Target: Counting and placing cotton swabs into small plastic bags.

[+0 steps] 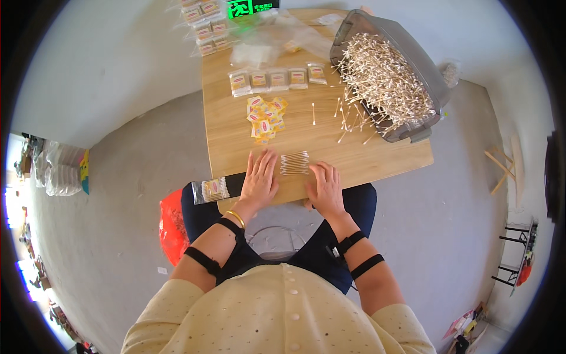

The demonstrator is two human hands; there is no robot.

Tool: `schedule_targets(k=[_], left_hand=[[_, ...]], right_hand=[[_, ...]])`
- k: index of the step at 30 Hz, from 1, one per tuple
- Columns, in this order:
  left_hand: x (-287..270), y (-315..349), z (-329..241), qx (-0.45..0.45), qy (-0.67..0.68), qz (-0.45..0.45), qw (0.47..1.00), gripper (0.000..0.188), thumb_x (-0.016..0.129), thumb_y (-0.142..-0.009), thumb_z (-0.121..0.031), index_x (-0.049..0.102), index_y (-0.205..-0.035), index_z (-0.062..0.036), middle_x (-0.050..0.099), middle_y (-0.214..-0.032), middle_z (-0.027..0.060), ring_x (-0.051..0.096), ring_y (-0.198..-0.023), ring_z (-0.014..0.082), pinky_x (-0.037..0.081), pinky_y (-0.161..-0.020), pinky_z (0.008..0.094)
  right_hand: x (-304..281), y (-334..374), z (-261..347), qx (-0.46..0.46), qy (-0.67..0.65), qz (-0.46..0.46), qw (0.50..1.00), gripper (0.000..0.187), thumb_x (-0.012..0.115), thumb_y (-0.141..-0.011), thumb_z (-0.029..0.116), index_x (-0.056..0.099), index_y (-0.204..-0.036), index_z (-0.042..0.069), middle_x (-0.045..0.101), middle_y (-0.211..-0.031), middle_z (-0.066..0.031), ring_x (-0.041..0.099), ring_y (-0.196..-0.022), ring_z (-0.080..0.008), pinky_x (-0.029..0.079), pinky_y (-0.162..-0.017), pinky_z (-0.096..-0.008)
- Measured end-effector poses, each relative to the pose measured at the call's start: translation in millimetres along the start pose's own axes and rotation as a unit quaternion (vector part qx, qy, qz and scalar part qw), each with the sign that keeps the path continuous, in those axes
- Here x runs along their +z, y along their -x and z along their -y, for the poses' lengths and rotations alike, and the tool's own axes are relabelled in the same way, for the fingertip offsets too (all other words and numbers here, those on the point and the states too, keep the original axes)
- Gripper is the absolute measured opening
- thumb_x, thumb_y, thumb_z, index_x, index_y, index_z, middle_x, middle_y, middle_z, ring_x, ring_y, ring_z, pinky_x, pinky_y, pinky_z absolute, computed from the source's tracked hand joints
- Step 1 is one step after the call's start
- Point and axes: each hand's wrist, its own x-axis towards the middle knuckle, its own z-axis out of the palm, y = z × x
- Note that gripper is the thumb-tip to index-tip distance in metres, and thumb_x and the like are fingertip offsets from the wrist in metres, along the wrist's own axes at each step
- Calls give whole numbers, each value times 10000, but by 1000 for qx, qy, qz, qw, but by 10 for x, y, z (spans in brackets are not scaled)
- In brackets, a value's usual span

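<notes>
A small row of cotton swabs lies side by side near the table's front edge, between my two hands. My left hand rests flat at the row's left end, fingers stretched out, holding nothing. At the right end is my right hand, its fingers loosely bent and apart, close to the swab tips. A clear packet of swabs with a small card in it lies left of my left hand, beside a dark strip. Beyond my left hand sits a pile of yellow and white cards.
A grey translucent bin lies tipped at the back right, heaped swabs spilling from it. Filled packets stand in a row behind the cards. Clear plastic bags and more packets lie farther back. A red bag is on the floor.
</notes>
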Motion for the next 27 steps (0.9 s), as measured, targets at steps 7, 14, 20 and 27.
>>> schedule_targets(k=[7,14,20,27], left_hand=[[18,24,-6,2,9,-37,999,639,610,-857,-131,449,-1468,-41,449,-1507,118,369,-1483,282,180,-1292,530],[18,16,-14,-4,39,-49,998,646,627,-829,-95,458,-1448,-27,472,-1481,127,398,-1453,297,208,-1282,533],[24,19,-4,-4,37,-51,998,626,616,-830,-125,476,-1431,-18,490,-1459,126,414,-1441,293,210,-1285,522],[28,14,2,-1,33,-56,998,618,597,-837,-167,481,-1425,-15,496,-1450,129,413,-1445,291,203,-1289,511]], right_hand=[[88,-61,182,-52,9,2,999,380,748,-821,125,655,-1190,124,522,-1311,-150,506,-1230,-385,440,-1018,-496],[102,-109,202,-61,25,21,998,364,750,-822,130,664,-1176,117,524,-1316,-143,501,-1240,-380,440,-1022,-494],[67,-176,234,-78,35,21,996,365,751,-821,133,675,-1177,105,527,-1331,-141,497,-1258,-375,433,-1039,-494],[114,-239,183,-81,53,31,995,351,764,-808,141,693,-1149,98,537,-1315,-132,503,-1252,-369,434,-1041,-487]])
